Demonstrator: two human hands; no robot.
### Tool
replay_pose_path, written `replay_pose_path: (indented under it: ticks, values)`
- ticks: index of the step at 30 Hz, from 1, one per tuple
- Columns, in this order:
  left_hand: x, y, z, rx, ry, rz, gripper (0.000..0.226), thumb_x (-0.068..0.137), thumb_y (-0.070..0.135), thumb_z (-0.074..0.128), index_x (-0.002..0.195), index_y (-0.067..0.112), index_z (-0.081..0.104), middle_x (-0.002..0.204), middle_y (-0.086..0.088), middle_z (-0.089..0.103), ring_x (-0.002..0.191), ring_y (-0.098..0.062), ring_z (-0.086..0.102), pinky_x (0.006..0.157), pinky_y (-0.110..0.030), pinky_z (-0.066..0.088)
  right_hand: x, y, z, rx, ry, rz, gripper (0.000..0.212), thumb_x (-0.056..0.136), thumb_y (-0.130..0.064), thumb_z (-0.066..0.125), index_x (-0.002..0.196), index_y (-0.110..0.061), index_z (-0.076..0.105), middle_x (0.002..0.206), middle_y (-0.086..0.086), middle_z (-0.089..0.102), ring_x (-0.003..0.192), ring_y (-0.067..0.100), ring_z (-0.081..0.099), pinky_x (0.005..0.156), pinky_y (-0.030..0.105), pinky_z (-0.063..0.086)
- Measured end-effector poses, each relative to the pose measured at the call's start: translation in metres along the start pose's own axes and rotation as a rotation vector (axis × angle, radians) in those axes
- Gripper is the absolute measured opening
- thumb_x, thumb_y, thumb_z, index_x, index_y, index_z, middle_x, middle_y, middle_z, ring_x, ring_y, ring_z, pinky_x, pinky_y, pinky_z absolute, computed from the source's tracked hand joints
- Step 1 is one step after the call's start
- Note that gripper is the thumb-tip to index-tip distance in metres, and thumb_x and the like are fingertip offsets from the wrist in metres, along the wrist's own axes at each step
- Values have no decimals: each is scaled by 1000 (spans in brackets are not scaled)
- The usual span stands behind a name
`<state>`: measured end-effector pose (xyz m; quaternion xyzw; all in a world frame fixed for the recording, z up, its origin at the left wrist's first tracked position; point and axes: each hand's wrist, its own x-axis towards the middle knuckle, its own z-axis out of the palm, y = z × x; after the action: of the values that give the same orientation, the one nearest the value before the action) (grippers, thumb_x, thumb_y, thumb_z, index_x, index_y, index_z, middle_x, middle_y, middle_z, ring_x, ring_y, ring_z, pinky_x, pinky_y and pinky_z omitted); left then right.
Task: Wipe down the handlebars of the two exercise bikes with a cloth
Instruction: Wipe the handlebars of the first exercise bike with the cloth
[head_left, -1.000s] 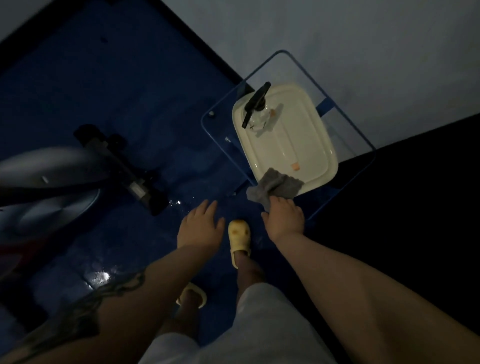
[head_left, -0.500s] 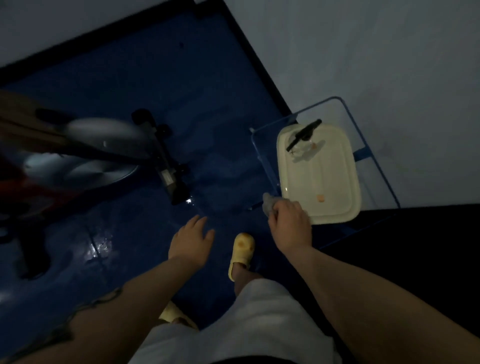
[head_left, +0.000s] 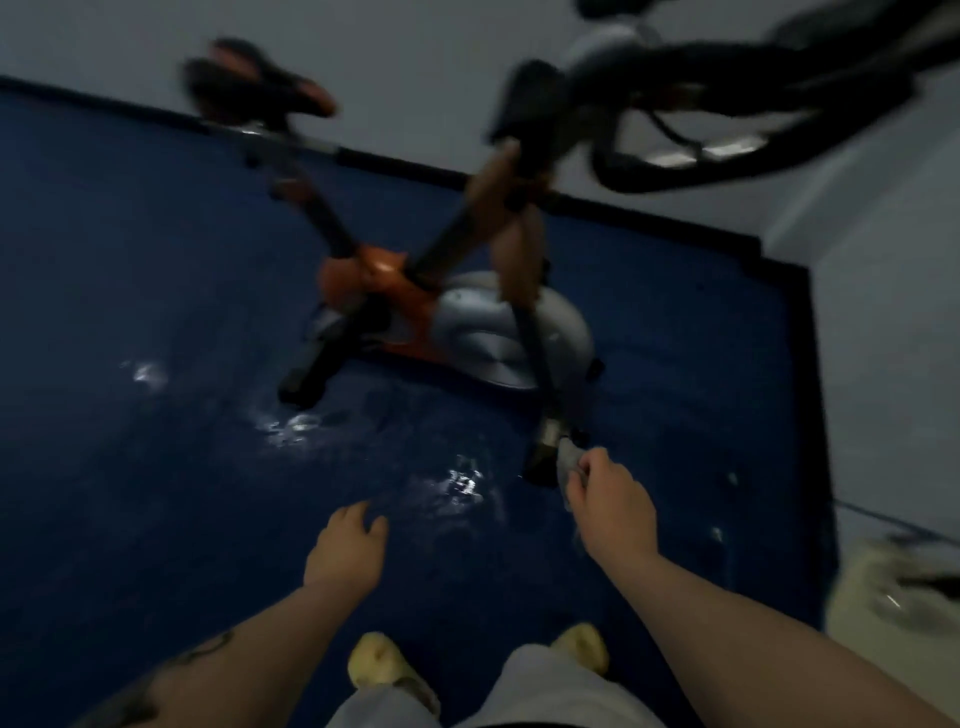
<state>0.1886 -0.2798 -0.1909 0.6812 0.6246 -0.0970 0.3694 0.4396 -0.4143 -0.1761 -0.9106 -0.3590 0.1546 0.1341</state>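
An orange and grey exercise bike stands on the blue floor ahead of me, blurred by motion. Its black handlebars loop across the top right of the view, high above my hands. My right hand is shut on a small grey cloth, held low in front of the bike's front foot. My left hand hangs beside it with the fingers apart and nothing in it. A second bike is not in view.
The bike's black saddle is at upper left. A cream tray with a spray bottle lies at the right edge. Grey walls close the corner behind and to the right. My yellow slippers stand on the wet-looking floor.
My view has swung left from the tray to the bike. My right hand lifted the cloth off the tray's edge and carried it toward the bike. The left hand stayed open.
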Motion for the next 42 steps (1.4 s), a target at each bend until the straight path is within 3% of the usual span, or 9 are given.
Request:
replay_pose_path:
  ticks: [4, 11, 18, 23, 25, 31, 36, 42]
  values:
    - [10, -71, -68, -107, 125, -67, 52, 100, 38, 39, 147, 17, 33, 153, -5, 35, 135, -25, 41, 108, -40, 36, 3, -107, 36, 31, -77, -124, 15, 97, -34, 43, 86, -24, 39, 68, -9, 51, 55, 9, 50, 45, 30, 33]
    - [51, -147, -173, -174, 291, -70, 50, 100, 38, 39, 146, 18, 36, 152, -3, 37, 133, -23, 42, 104, -38, 36, 2, -269, 82, 96, -161, -246, 16, 97, -37, 43, 85, -26, 40, 71, -7, 54, 56, 12, 52, 45, 28, 29]
    - [109, -201, -225, -239, 279, -166, 50, 100, 40, 37, 145, 18, 36, 152, -2, 37, 131, -22, 43, 106, -38, 38, 40, -389, 116, 16, -218, -419, 16, 96, -37, 45, 85, -28, 39, 73, -11, 53, 58, 9, 51, 47, 28, 31]
    - [135, -227, -254, -130, 181, -201, 51, 101, 42, 33, 145, 19, 37, 152, 0, 36, 132, -19, 42, 106, -36, 39, 64, -430, 135, -48, -273, -456, 16, 94, -37, 46, 84, -29, 38, 74, -11, 53, 58, 10, 48, 50, 29, 29]
    - [215, -250, -321, -149, 211, -256, 50, 101, 42, 33, 145, 19, 37, 152, 0, 36, 132, -20, 42, 106, -37, 39, 140, -520, 169, -3, -272, -492, 16, 94, -37, 47, 83, -29, 38, 73, -11, 53, 58, 9, 48, 48, 29, 28]
    - [261, -259, -376, -215, 254, -325, 49, 100, 40, 35, 144, 19, 39, 151, -1, 38, 132, -22, 43, 106, -39, 39, 184, -595, 176, -2, -298, -481, 17, 94, -37, 45, 81, -29, 38, 69, -8, 54, 56, 10, 50, 45, 28, 27]
    - [330, -268, -435, -212, 232, -253, 49, 100, 41, 36, 145, 20, 38, 151, 2, 38, 132, -18, 42, 107, -34, 37, 224, -670, 199, -22, -313, -494, 17, 94, -38, 47, 82, -32, 37, 69, -10, 54, 55, 4, 50, 44, 25, 29]
    - [444, -286, -536, -155, 183, -148, 49, 100, 39, 37, 145, 18, 38, 150, -1, 39, 133, -20, 42, 108, -36, 36, 288, -762, 224, 0, -241, -379, 16, 95, -38, 47, 86, -27, 40, 77, -7, 56, 64, 15, 53, 55, 31, 36]
